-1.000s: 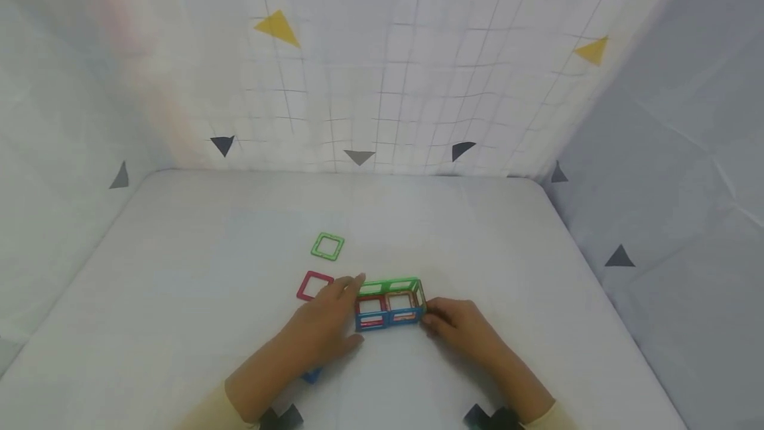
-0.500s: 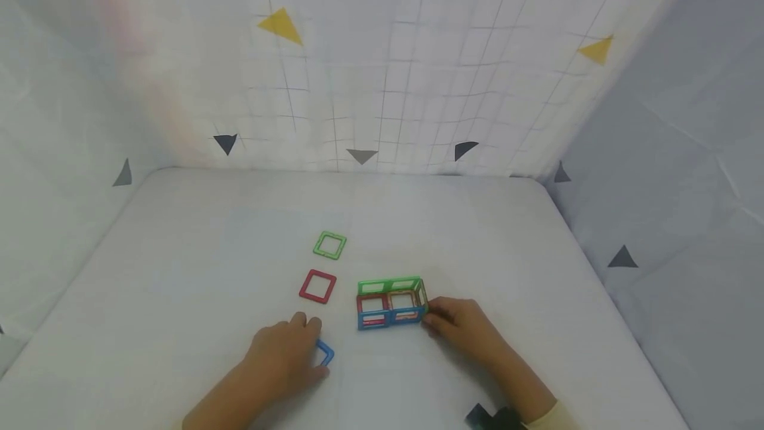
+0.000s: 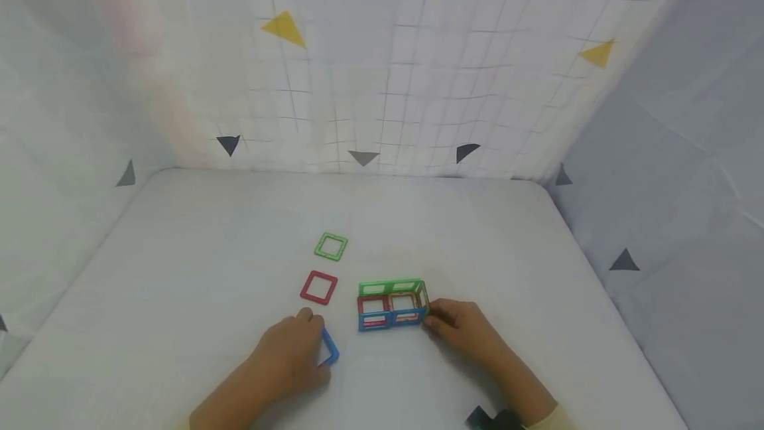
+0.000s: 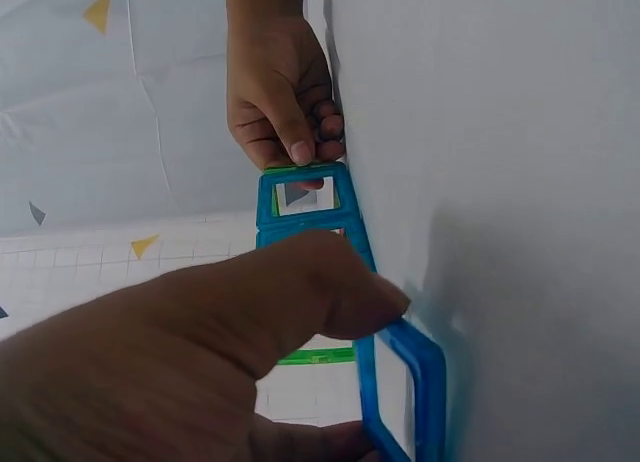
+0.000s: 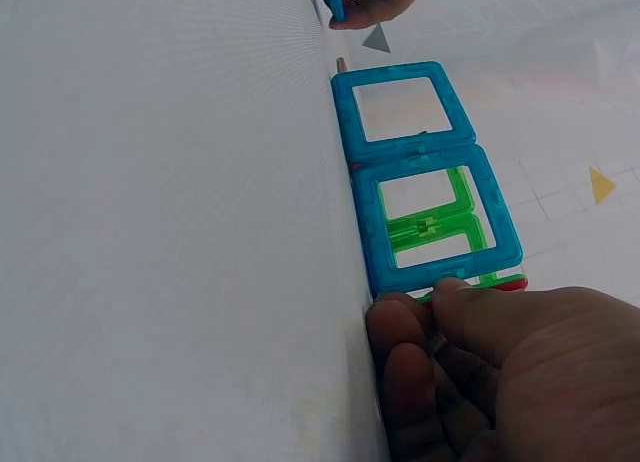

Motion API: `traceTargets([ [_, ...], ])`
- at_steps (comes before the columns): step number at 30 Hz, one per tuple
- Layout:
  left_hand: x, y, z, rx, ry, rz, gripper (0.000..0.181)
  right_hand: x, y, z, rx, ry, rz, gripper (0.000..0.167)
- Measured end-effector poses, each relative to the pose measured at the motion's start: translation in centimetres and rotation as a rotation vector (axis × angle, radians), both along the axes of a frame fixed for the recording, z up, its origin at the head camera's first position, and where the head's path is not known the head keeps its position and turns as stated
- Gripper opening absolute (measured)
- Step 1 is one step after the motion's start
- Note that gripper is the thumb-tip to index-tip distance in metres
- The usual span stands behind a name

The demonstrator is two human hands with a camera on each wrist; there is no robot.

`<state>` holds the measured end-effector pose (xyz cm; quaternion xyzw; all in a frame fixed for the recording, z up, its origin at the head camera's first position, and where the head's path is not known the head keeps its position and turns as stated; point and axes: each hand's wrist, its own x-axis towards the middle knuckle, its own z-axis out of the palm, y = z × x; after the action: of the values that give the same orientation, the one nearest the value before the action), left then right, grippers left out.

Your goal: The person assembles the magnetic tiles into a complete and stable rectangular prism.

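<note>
My left hand pinches a blue square magnetic tile between thumb and fingers, low on the left of the head view. In the left wrist view the blue tile stands tilted off flat. To its right is a box-like frame of magnetic tiles, blue in front, green behind, red and orange visible inside. My right hand grips the frame's right end. In the right wrist view my right thumb lies on that end, with the other fingers curled below, partly hidden.
A red square tile lies flat left of the frame, and a green square tile lies beyond it. The white table meets a grid-marked cloth backdrop at the back, with cloth walls on both sides.
My left hand has left the frame's left end, come down toward me and taken hold of the blue tile, then moved it slightly right. My right hand has stayed at the frame.
</note>
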<state>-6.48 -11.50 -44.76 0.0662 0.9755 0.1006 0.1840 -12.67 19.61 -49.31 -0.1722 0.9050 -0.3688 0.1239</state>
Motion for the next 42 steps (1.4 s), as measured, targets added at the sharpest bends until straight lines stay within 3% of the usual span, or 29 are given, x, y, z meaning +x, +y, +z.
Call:
traceTargets([
  [10,-0.3,0.4,0.1,0.103,0.086,0.037,0.075,0.1,-0.2,0.3,0.009,-0.016,-0.024,0.020],
  [17,-0.8,0.4,-0.1,0.166,0.163,0.010,0.073,0.1,-0.2,0.4,-0.001,-0.026,-0.021,0.020],
  [29,-1.5,1.0,-0.2,0.213,0.156,0.046,0.074,0.1,0.0,0.4,-0.004,-0.019,-0.001,0.020],
  [42,-2.2,1.3,-0.7,0.290,0.178,0.025,0.073,0.1,0.1,0.2,-0.021,-0.014,0.004,0.021],
])
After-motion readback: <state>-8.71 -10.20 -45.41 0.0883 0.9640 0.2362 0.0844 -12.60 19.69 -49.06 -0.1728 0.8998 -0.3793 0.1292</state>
